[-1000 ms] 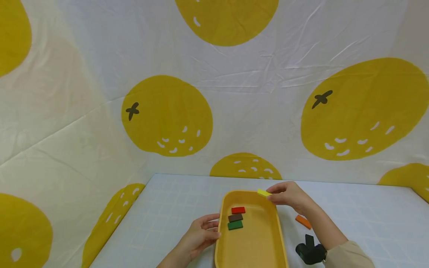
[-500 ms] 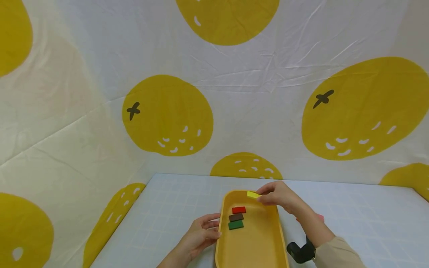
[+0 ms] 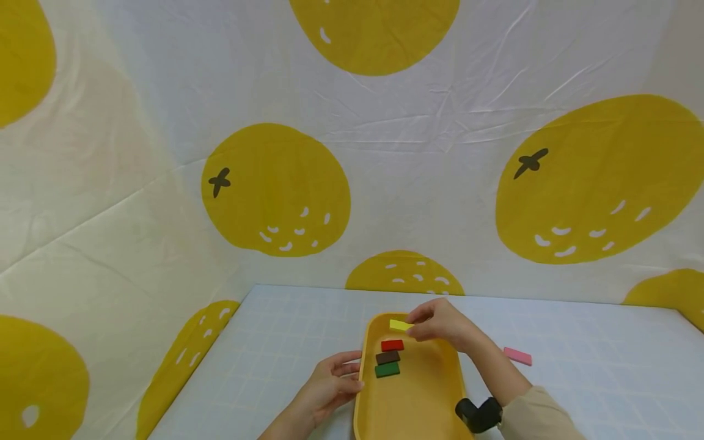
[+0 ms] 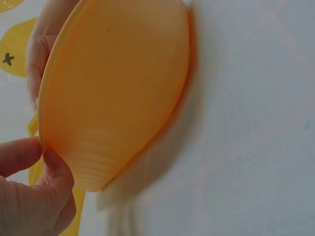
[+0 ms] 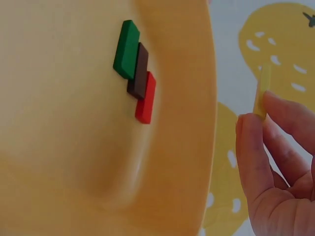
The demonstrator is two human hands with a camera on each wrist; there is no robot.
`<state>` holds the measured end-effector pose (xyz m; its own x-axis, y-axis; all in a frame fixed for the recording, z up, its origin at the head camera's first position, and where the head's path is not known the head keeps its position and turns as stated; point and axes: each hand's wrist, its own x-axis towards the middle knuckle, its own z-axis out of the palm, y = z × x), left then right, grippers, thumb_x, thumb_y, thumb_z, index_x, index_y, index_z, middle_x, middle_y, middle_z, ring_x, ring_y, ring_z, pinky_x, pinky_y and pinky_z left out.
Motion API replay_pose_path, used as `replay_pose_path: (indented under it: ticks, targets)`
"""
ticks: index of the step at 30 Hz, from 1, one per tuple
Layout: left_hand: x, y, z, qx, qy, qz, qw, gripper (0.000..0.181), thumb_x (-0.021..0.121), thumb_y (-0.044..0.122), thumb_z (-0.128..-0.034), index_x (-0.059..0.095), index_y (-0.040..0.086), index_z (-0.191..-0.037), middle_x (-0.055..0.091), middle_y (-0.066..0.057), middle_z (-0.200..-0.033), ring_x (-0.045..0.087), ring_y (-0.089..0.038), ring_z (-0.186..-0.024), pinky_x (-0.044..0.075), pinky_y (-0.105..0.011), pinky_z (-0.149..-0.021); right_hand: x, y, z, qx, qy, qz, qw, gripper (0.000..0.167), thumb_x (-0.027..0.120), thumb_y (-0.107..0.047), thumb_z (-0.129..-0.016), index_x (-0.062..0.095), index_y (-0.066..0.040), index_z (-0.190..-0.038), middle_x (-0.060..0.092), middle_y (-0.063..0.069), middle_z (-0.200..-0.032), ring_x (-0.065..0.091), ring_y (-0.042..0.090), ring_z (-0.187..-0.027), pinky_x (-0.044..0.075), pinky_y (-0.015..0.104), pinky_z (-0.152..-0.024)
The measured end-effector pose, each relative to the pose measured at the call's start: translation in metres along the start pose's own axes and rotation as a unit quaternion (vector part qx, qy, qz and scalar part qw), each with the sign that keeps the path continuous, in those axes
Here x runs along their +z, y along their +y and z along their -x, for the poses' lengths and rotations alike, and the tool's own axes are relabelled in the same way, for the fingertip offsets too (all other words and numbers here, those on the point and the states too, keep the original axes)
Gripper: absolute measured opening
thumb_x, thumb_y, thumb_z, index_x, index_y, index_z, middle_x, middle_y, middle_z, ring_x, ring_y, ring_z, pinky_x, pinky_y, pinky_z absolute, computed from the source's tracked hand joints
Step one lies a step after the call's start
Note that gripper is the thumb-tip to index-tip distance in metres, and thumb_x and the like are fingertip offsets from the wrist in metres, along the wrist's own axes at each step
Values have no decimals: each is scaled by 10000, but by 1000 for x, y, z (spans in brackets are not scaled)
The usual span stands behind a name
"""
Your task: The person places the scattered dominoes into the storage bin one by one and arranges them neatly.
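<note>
A yellow tray [image 3: 423,391] with raised walls lies on the table. My right hand [image 3: 440,324] pinches a small yellow block [image 3: 400,325] by one end, over the tray's far end; in the right wrist view the yellow block [image 5: 263,91] sits between thumb and fingertips. Inside the tray, near its left wall, a red block [image 3: 392,345], a brown block [image 3: 387,357] and a green block [image 3: 387,370] lie side by side. My left hand [image 3: 332,388] holds the tray's left rim; the left wrist view shows its thumb and fingers [image 4: 59,169] pinching that rim.
A pink block [image 3: 517,356] lies on the white gridded table [image 3: 594,366], right of the tray. A black camera [image 3: 478,415] is strapped at my right wrist. Behind the table hangs a white cloth [image 3: 423,183] printed with yellow fruit.
My right hand has moved left with the yellow block, from the tray's far right corner to above its far left part. The pink block has come into sight. My left hand stays put.
</note>
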<state>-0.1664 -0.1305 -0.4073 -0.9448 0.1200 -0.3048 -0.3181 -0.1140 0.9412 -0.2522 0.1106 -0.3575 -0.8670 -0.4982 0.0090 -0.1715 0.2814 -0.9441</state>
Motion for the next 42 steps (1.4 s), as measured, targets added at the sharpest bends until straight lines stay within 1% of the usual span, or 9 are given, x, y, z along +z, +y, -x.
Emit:
replay_pose_path:
  ticks: [8,12,17,21,24,30,35,39,42]
  targets:
    - [0,0,-1,-60,46,6,10000,525,620,-136,-788,489,-41,-1287,580,-152,-1096,547,-179,-856,529,-336,-787,11,-1,-4,-10,-160,8,9999,230,706,-8,-781,643,115,-964,632,83,-836,636,349,-797,545,380,-734]
    - [-1,-1,-2,-52,23,26,10000,525,620,-134,-789,490,-38,-1288,579,-151,-1098,542,-179,-858,529,-333,-786,18,2,-5,-38,-231,101,9997,212,715,-13,-774,655,96,-946,636,78,-829,640,298,-763,548,373,-719]
    - [-3,-2,0,114,-123,64,9998,528,611,-141,-788,479,-52,-1292,572,-150,-1092,531,-172,-858,526,-311,-765,27,6,-6,-104,-350,150,9992,206,720,-6,-763,661,92,-933,646,81,-841,642,230,-730,551,373,-702]
    - [-3,-3,-1,157,-168,69,9997,520,608,-143,-789,485,-51,-1287,576,-134,-1077,532,-171,-862,525,-307,-762,35,9,-7,-21,-475,84,9988,193,730,7,-747,664,89,-909,666,92,-859,639,203,-712,552,373,-688]
    - [-3,-3,-1,127,-146,54,9998,517,609,-143,-790,491,-45,-1284,579,-129,-1073,537,-173,-865,526,-310,-768,40,11,-7,85,-591,141,9981,173,741,21,-729,670,81,-875,663,84,-823,612,176,-676,553,354,-663]
    - [-3,-4,-2,81,-102,21,9999,526,616,-137,-788,487,-42,-1289,576,-144,-1092,541,-178,-868,526,-324,-780,46,16,-7,255,-840,534,9947,155,759,59,-684,669,78,-809,614,43,-692,551,129,-593,541,301,-592]
    - [-2,-4,-2,27,-76,16,10000,530,626,-126,-790,485,-37,-1293,569,-162,-1118,547,-185,-879,526,-338,-793,50,19,-7,488,-899,1076,9889,143,773,63,-673,681,32,-778,607,36,-685,542,137,-590,542,295,-591]
    - [-3,-3,-2,41,-100,40,9999,530,624,-126,-792,482,-40,-1295,564,-168,-1127,543,-187,-890,525,-330,-786,52,20,-8,589,-939,1367,9844,140,779,52,-674,686,12,-770,608,33,-696,537,147,-603,539,291,-601]
    - [-2,-3,-2,38,-98,41,9999,528,622,-127,-793,483,-42,-1295,563,-171,-1127,541,-184,-887,525,-327,-781,53,21,-8,618,-980,1490,9820,142,784,47,-669,683,3,-759,604,26,-695,523,146,-608,527,280,-597]
